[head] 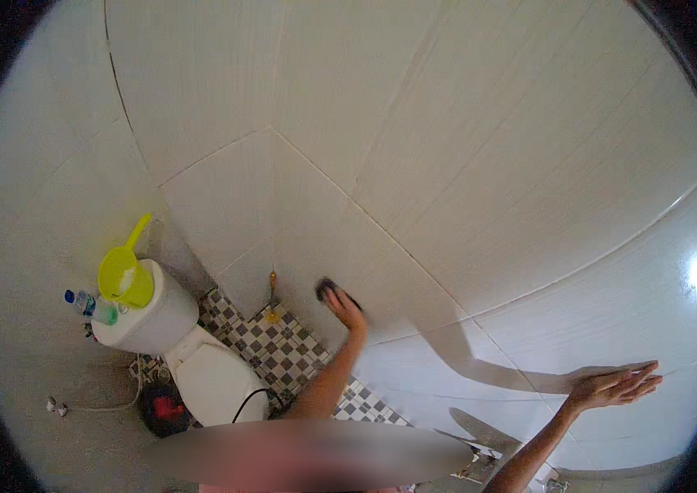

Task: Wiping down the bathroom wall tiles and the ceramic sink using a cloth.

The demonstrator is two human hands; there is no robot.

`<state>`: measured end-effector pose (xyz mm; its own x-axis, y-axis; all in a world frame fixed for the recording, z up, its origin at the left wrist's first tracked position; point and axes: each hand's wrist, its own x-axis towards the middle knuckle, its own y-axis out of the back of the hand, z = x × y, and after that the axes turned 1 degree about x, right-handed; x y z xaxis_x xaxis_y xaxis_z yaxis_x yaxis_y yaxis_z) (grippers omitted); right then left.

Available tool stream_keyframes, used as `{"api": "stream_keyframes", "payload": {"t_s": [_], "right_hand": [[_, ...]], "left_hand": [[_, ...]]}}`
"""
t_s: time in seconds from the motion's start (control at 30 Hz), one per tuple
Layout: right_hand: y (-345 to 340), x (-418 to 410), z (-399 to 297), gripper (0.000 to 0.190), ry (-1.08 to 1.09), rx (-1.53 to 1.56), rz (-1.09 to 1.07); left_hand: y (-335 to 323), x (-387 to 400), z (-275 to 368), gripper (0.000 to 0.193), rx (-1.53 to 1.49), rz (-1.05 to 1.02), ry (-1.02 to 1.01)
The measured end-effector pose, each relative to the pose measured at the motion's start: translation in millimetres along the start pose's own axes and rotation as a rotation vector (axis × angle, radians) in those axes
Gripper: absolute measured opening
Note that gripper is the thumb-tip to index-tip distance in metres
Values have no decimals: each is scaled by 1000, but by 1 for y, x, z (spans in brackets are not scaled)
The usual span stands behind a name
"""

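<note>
My left hand [346,311] is closed over a dark scrubbing pad or brush [326,288], low on the pale tiled wall [422,185]. The pad lies against the tile, partly covered by my fingers; its exact kind cannot be made out. To the right, my right hand [613,387] is stretched out at the wall with its fingers extended and nothing in it. Its shadow falls across the tile to its left. Whether that palm presses on the wall is hard to tell.
Left stands a white toilet [216,376]. On its tank [166,317] are a yellow-green plastic dipper [125,277] and a plastic bottle [96,306]. A dark bucket [160,407] holding something red is beside it. A brass-coloured pipe fitting [272,283] rises near the checkered floor [290,351].
</note>
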<state>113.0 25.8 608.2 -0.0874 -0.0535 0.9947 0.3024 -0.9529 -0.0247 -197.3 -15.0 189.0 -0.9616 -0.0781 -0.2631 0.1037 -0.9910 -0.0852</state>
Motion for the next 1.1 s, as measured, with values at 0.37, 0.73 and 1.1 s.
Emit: {"api": "stream_keyframes", "payload": {"t_s": [0.37, 0.73, 1.1], "right_hand": [[7, 6, 15, 52, 11, -43, 36], [1, -7, -1, 52, -78, 14, -6], [-2, -4, -8, 45, -87, 96, -13]], "left_hand": [[-16, -41, -20, 52, -217, 9, 977], [-14, 224, 84, 56, 86, 55, -186], [18, -138, 161, 55, 142, -428, -1165]]}}
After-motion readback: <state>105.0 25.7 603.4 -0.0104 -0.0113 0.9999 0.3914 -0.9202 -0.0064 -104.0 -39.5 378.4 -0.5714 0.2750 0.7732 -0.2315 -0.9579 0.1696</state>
